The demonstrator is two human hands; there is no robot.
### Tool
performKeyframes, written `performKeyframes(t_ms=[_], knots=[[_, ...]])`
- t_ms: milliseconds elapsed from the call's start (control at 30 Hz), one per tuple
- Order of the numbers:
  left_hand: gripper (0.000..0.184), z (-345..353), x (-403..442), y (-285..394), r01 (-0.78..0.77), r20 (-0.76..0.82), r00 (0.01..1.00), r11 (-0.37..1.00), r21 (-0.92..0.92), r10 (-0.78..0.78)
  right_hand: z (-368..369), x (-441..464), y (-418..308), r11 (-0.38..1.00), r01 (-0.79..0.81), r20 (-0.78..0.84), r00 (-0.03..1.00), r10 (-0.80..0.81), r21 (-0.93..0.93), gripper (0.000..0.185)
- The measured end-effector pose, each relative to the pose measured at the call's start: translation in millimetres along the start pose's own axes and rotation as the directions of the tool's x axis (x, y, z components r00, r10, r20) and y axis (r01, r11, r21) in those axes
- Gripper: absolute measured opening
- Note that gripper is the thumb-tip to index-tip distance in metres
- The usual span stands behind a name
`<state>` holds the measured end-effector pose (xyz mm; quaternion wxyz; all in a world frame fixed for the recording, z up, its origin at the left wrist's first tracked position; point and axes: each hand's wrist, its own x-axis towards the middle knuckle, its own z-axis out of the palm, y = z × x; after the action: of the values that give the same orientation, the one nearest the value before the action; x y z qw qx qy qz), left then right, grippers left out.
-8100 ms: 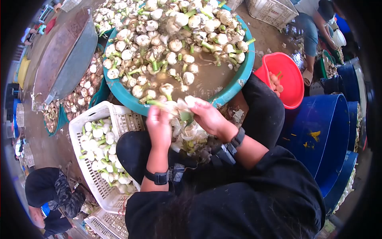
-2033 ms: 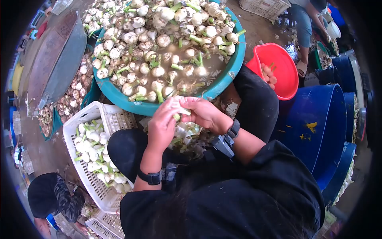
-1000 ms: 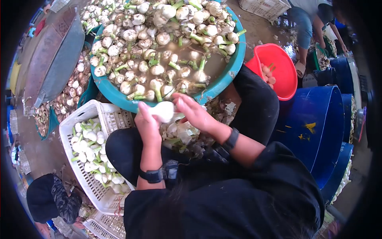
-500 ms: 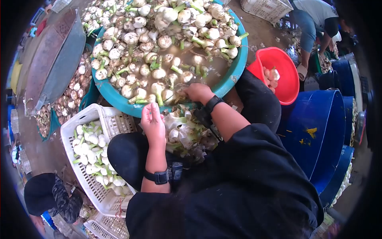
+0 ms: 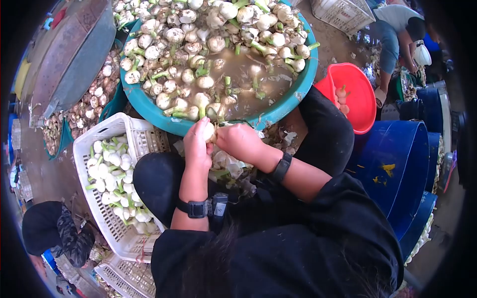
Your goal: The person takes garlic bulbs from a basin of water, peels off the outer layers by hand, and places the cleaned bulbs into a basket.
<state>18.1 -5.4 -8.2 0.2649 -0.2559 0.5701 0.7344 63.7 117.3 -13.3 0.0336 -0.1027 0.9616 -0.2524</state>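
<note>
My left hand (image 5: 198,145) is closed round a pale garlic bulb (image 5: 209,132) just over the near rim of a teal tub (image 5: 154,119). Pressed against the bulb's right side is my right hand (image 5: 239,142), fingers curled; exactly what they pinch is hidden. Brown water (image 5: 236,72) fills the tub, with many soil-stained garlic bulbs (image 5: 174,35) in it, green stalks attached. Below my hands, between my knees, lies a heap of peeled garlic skins (image 5: 236,164).
To the left stands a white plastic crate (image 5: 102,213) of clean garlic bulbs (image 5: 117,174). On the right are a red basin (image 5: 355,84) holding a few pinkish pieces and a large blue barrel (image 5: 385,159). Two other people (image 5: 385,44) bend over work nearby, one at lower left.
My right hand has come out of the tub water toward me and met my left hand. A garlic bulb now sits between them; my left hand, raised with nothing in it before, has closed on it.
</note>
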Motion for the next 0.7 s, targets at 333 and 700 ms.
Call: performKeyframes(t_ms=[333, 700], knots=[[0.025, -4, 5, -7, 0.04, 0.075, 0.996, 0.999, 0.009, -0.04, 1, -11, 3, 0.968, -0.116, -0.008, 0.993, 0.121, 0.223, 0.021], [0.043, -5, -4, 13, -0.075, 0.331, 0.94, 0.904, 0.42, -0.076, -2, -22, 15, 0.71, -0.099, -0.147, 0.949, 0.278, 0.697, 0.014]])
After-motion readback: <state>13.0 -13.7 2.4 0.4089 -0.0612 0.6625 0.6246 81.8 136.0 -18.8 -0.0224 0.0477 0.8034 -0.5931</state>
